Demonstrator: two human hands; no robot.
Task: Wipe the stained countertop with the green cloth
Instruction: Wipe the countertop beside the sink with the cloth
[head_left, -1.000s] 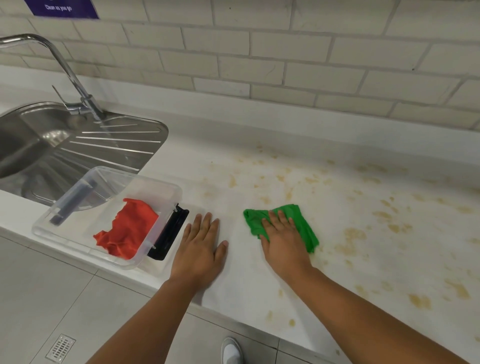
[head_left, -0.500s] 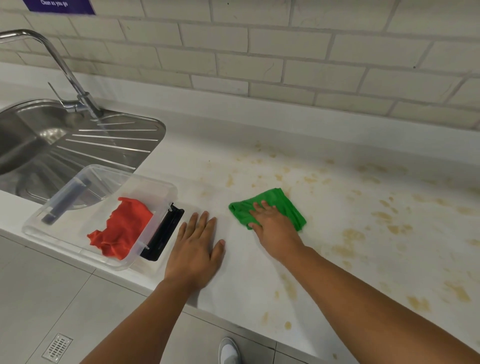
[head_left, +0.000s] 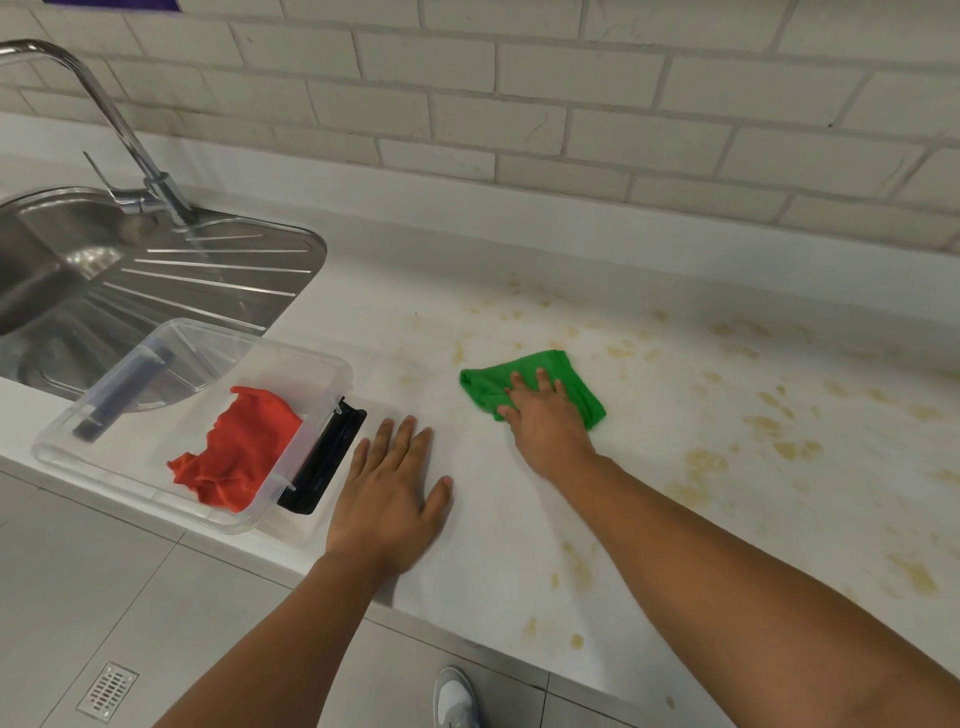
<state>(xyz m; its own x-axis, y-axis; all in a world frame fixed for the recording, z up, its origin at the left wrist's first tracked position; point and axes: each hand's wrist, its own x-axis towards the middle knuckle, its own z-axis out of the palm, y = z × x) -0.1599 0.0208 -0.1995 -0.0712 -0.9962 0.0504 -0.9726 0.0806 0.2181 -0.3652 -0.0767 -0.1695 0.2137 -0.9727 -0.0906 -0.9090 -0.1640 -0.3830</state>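
Note:
The green cloth (head_left: 530, 382) lies bunched on the white countertop (head_left: 675, 395). My right hand (head_left: 545, 421) presses on it with straight fingers spread over its near side. Flat on the bare countertop near the front edge rests my left hand (head_left: 387, 483), fingers straight, holding nothing. Yellow-brown stains (head_left: 698, 462) dot the countertop to the right of and behind the cloth, with a few more near the front edge (head_left: 574, 564).
A clear plastic tub (head_left: 322, 364) at the left holds a red cloth (head_left: 234, 452); a black piece (head_left: 324, 462) lies against its right side. The steel sink (head_left: 104, 270) and tap (head_left: 124, 130) are at far left. A brick wall runs behind.
My right hand has slid the green cloth away from me and a little to the left across the countertop. My left hand has stayed flat in place.

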